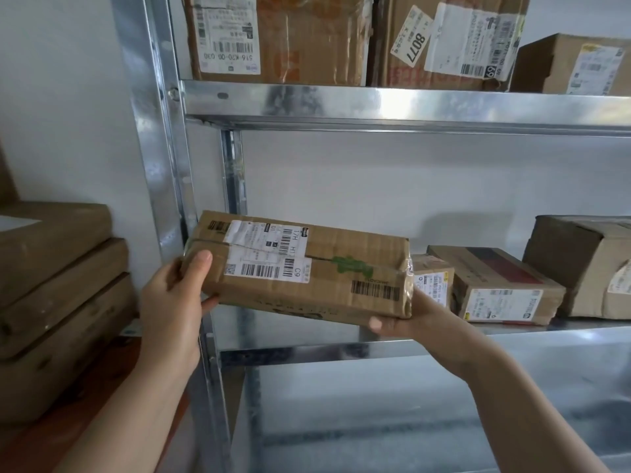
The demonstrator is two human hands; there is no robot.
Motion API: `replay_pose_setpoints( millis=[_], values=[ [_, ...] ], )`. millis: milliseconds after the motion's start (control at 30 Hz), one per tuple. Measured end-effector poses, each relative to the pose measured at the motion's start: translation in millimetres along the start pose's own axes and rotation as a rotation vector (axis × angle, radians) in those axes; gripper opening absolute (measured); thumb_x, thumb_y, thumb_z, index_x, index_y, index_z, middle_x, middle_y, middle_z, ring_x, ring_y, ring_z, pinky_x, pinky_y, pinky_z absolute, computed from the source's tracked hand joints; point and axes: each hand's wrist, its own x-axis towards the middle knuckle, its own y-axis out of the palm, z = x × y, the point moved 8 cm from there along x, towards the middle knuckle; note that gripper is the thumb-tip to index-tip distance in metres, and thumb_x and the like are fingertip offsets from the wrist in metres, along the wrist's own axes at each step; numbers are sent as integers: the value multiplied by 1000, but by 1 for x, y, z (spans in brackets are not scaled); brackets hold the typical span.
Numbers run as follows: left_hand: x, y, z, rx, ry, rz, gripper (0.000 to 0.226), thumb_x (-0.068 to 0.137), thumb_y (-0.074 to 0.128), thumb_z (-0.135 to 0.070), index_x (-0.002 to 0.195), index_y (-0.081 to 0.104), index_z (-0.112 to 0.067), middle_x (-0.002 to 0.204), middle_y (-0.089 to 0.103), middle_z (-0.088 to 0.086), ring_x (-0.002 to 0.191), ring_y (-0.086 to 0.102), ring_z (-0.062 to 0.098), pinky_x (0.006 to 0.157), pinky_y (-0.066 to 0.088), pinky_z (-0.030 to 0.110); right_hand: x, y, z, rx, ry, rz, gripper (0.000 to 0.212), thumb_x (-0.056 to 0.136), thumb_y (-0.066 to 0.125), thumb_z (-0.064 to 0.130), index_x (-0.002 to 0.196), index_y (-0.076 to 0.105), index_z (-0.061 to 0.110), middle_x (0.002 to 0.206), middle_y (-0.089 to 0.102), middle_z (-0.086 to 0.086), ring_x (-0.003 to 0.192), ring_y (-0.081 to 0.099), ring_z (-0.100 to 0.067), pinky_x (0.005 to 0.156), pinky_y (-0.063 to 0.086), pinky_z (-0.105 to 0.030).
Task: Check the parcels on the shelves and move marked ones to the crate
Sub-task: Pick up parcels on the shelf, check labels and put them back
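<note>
Both hands, left hand (174,295) and right hand (406,319), grip one long brown cardboard parcel with a green mark (300,271), tilted before the metal shelf (406,104).

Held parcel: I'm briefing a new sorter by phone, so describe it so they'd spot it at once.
On the metal rack, find the middle shelf's left end. There the left hand and right hand hold a long brown parcel. Unlike the parcels resting to its right, it bears a green scribble.
</note>
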Motion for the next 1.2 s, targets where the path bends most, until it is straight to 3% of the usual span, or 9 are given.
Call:
replay_pose_setpoints(
  millis=[133, 200, 333, 467, 600, 767, 867, 1000, 1200],
  values=[
    [0, 0, -1, -14, 6, -12, 4, 96, 64, -24, 94, 67, -26, 80, 76, -15, 81, 73, 3, 83, 58, 43, 0, 7, 2, -34, 27, 44, 102, 58, 88, 64, 145, 43, 35, 132, 66, 21, 121, 60, 4, 90, 50, -13],
    [-2, 4, 0, -15, 9, -2, 5, 97, 64, -24, 94, 68, -26, 81, 76, -14, 82, 73, 3, 85, 58, 44, -4, 6, -5, 12, 60, 49, 101, 58, 87, 68, 145, 45, 37, 139, 63, 17, 131, 55, -4, 108, 43, -25],
    [-6, 11, 6, -12, 24, -9, 7, 96, 64, -24, 100, 70, -25, 98, 75, -3, 93, 73, 11, 92, 57, 49, -7, -6, -17, 221, 101, -102, 68, 75, 88, 33, 134, 59, 18, 130, 71, 1, 127, 63, -19, 115, 40, -39],
    [-13, 15, 5, 98, 110, -14, 28, 85, 65, -44, 109, 71, -31, 109, 74, -1, 105, 69, 20, 98, 52, 54, -4, -19, -33, 301, 147, -338, 40, 81, 77, -2, 118, 65, 4, 118, 74, -15, 106, 73, -25, 101, 55, -40],
    [-15, 15, 13, 267, 153, -57, 39, 84, 63, -36, 123, 59, -37, 116, 70, -7, 110, 66, 17, 99, 51, 53, 5, -26, -42, 216, 155, -432, 43, 78, 74, -14, 113, 68, 11, 112, 74, -16, 99, 74, -26, 75, 62, -36],
    [-16, 8, 31, 539, 167, -136, 40, 89, 69, -9, 126, 60, -21, 118, 67, 5, 107, 64, 26, 95, 52, 55, 19, -30, -52, 109, 134, -455, 43, 76, 71, -19, 105, 65, 12, 101, 70, -11, 100, 69, -30, 80, 60, -34],
    [-19, 10, 41, 682, 172, -174, 37, 88, 69, -9, 123, 63, -19, 111, 69, 6, 103, 64, 29, 90, 54, 52, 27, -33, -58, -13, 127, -476, 42, 70, 81, -12, 94, 66, 19, 91, 70, -2, 89, 68, -21, 82, 59, -38],
    [-24, -2, 51, 793, 124, -286, 37, 91, 66, -14, 128, 64, -19, 116, 72, 6, 108, 65, 30, 92, 52, 50, 47, -27, -67, -151, 136, -456, 43, 67, 81, -3, 99, 66, 21, 107, 68, -10, 93, 67, -26, 85, 59, -49],
    [-28, 2, 59, 914, 26, -301, 33, 94, 60, -11, 125, 66, -17, 120, 61, 15, 102, 61, 32, 86, 44, 37, 59, -22, -91, -327, 268, -465, 34, 74, 72, -2, 99, 62, 20, 102, 70, -6, 86, 64, -23, 64, 52, -32]
  ],
)
